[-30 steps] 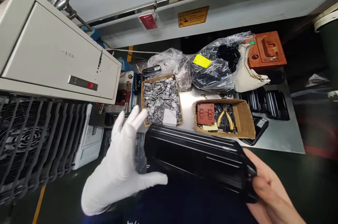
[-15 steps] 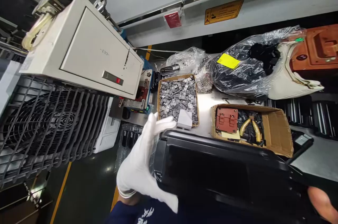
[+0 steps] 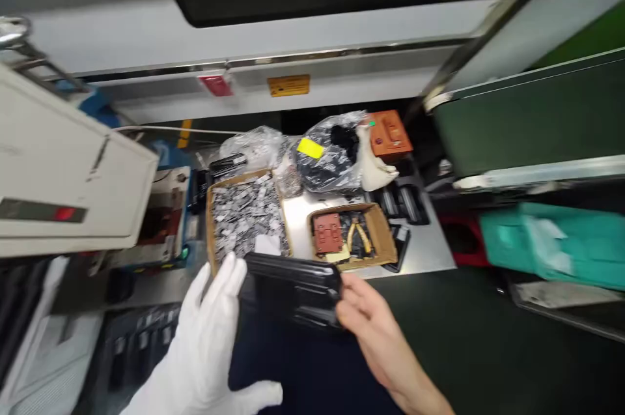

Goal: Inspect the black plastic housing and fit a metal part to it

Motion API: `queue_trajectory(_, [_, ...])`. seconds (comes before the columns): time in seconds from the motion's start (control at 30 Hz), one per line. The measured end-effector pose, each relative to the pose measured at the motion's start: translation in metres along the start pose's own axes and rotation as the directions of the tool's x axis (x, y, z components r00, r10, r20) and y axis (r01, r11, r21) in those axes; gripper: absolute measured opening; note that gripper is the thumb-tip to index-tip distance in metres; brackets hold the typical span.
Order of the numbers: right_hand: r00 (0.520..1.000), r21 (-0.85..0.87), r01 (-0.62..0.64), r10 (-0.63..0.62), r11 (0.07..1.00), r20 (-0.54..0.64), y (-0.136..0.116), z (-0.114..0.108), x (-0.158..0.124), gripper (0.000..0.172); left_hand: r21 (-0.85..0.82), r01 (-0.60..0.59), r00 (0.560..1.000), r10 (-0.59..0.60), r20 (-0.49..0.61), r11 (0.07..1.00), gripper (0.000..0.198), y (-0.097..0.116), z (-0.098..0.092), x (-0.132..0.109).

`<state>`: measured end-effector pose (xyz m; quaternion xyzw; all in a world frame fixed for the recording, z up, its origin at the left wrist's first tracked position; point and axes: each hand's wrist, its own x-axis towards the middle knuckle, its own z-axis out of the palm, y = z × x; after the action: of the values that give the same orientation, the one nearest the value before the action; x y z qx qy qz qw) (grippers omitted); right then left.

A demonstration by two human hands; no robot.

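Nearest camera, gloved left hand (image 3: pixel 208 337) hovers flat, fingers spread, fingertips just brushing left end of black ribbed tray (image 3: pixel 291 288), not gripping. Bare right hand (image 3: pixel 368 327) clamps tray's right end, thumb on top. Tray now looks smaller, held out lower than a second ago; view swung right. Beyond tray: box of grey metal clips (image 3: pixel 244 218), box with yellow-handled pliers (image 3: pixel 359 238) right of it on steel table (image 3: pixel 430 252). Farther: plastic bags (image 3: pixel 325 157). Beige cabinet (image 3: pixel 63 180) crowds tray's left.
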<state>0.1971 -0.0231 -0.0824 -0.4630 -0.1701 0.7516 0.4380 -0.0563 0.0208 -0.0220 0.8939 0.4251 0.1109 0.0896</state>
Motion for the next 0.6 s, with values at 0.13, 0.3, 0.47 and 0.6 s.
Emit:
queue_trajectory(0.13, [1.000,-0.045,0.014,-0.013,0.999,0.003,0.003,-0.005,0.007,0.051,0.094,-0.339,0.928,0.349,-0.131,0.936,0.101,-0.003,0.057,0.028])
queue_trajectory(0.3, [1.000,-0.011,0.006,-0.006,1.000,-0.026,0.002,-0.013,-0.002,0.058,0.137,-0.343,0.933,0.353,-0.063,0.929,0.093,-0.005,0.074,0.048])
queue_trajectory(0.47, [0.996,0.012,0.008,-0.006,1.000,-0.089,0.002,-0.021,-0.004,0.055,0.102,-0.394,0.919,0.389,0.065,0.913,0.069,0.005,0.065,0.070])
queue_trajectory(0.6, [0.998,-0.004,-0.003,0.003,1.000,-0.070,-0.006,-0.025,-0.006,0.050,0.035,-0.380,0.919,0.372,0.129,0.925,0.055,0.006,0.072,0.082])
